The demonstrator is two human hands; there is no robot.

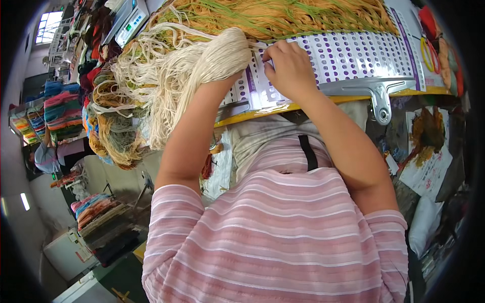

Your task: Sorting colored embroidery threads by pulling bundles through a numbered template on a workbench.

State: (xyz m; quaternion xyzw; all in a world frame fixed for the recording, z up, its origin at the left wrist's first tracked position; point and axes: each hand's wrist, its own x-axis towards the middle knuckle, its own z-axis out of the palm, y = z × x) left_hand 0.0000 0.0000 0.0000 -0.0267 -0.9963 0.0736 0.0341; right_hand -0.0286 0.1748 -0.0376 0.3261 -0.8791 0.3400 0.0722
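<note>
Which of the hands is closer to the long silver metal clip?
Right. The right hand is just past the left end of the silver metal clip; the left hand is farther left, mostly hidden by a thick cream yarn bundle.

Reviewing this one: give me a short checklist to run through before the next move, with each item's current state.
1. Cream yarn draped over the left forearm's end: ok.
2. Left grip closed on the yarn: cannot tell, yarn covers it.
3. Right grip at the perforated sheet: ok, fingers curled over it.
4. Strand pinched in the right grip: cannot tell, fingertips too unclear.
5. Cream yarn apart from the orange-and-green yarn: not ok, they overlap at the left.
6. Silver clip free of cream yarn: ok.
</note>
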